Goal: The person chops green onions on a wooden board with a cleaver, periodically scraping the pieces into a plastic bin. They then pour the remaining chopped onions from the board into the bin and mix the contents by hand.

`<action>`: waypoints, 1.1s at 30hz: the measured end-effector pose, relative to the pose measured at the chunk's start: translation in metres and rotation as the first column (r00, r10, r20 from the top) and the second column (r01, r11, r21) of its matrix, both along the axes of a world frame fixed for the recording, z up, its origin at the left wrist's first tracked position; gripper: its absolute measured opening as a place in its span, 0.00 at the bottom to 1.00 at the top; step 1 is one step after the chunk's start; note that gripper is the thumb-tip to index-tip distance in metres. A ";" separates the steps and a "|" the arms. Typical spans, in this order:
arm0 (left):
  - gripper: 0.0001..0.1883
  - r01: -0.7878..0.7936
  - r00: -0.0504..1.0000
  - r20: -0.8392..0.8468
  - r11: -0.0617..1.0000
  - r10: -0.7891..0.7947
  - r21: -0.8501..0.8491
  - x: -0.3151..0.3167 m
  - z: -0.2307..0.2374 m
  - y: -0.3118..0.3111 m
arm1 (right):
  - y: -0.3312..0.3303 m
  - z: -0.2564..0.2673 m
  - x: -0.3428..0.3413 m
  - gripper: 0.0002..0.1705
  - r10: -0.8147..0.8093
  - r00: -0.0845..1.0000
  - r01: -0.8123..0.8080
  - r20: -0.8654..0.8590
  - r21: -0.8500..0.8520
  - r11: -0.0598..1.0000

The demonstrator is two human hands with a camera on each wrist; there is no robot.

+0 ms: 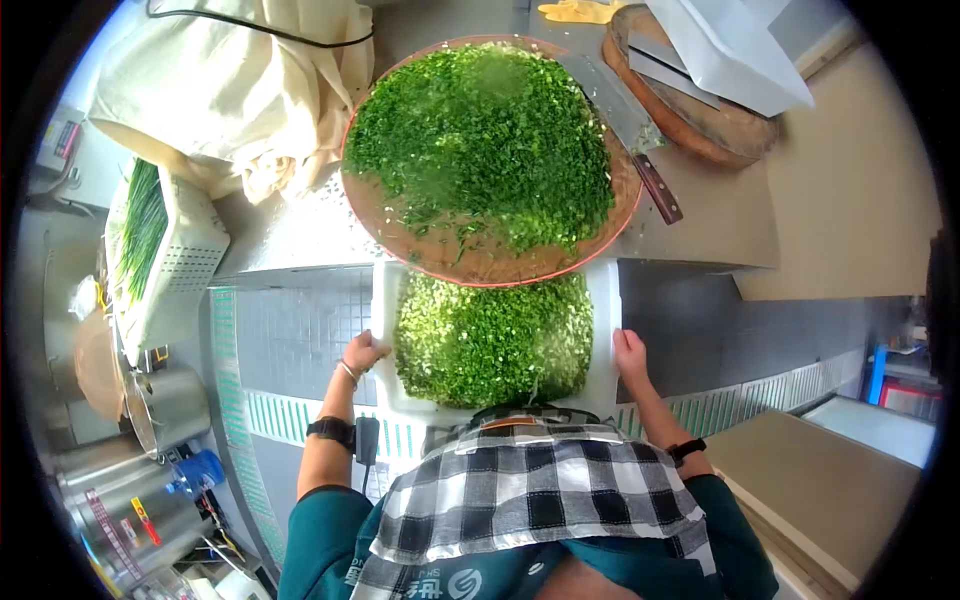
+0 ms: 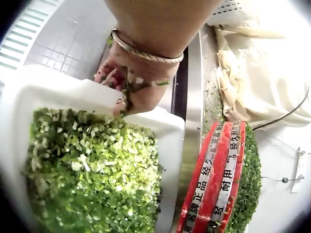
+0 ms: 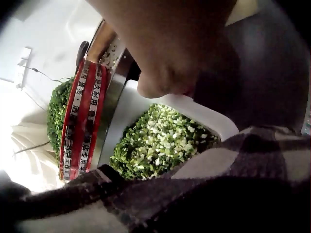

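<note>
In the head view a white plastic tub (image 1: 605,305) full of chopped scallions (image 1: 495,340) is against the person's apron, its far edge below the cutting board's front. The left hand (image 1: 362,354) grips the tub's left rim, thumb over the inner side and fingers outside, bits of green stuck to it. At the opposite rim, the right hand (image 1: 630,356) holds on; its fingers are mostly hidden in the right wrist view. Beyond the tub, a round wooden cutting board (image 1: 400,225) carries a wide heap of chopped greens (image 1: 490,140). A cleaver (image 1: 612,100) lies along the board's right edge.
A cream cloth (image 1: 240,90) covers something at the back left. Below it stands a white basket (image 1: 190,235) of long green stalks. Right of the board, a second wooden block (image 1: 700,125) bears a white container (image 1: 735,55). The metal counter edge (image 1: 290,265) runs across.
</note>
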State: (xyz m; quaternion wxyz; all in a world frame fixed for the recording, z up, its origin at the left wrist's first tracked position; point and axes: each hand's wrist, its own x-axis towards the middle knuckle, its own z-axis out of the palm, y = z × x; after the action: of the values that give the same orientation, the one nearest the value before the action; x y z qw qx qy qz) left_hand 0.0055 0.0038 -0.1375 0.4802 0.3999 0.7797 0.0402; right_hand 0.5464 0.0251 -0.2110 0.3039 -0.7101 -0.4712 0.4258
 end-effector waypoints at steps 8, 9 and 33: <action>0.22 0.318 0.931 -0.149 0.941 -0.333 -0.118 0.013 0.033 0.025 | 0.140 0.138 0.013 0.26 -0.060 0.891 -0.146 0.451 0.409 0.901; 0.25 0.414 0.862 -0.202 0.876 -0.464 -0.248 -0.001 0.019 0.030 | 0.168 0.163 0.010 0.31 -0.054 0.824 -0.287 0.564 0.497 0.819; 0.24 -0.107 0.993 0.066 0.545 0.095 0.831 0.096 0.089 0.294 | 0.204 0.254 -0.001 0.31 0.394 0.856 -0.473 -0.334 -0.203 0.857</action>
State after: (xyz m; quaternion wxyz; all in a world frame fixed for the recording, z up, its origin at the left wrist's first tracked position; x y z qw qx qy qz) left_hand 0.1013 0.2982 -0.0485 0.2356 0.5337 0.6862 0.4345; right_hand 0.5451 0.2287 0.0430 0.1597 -0.5521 -0.5079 0.6416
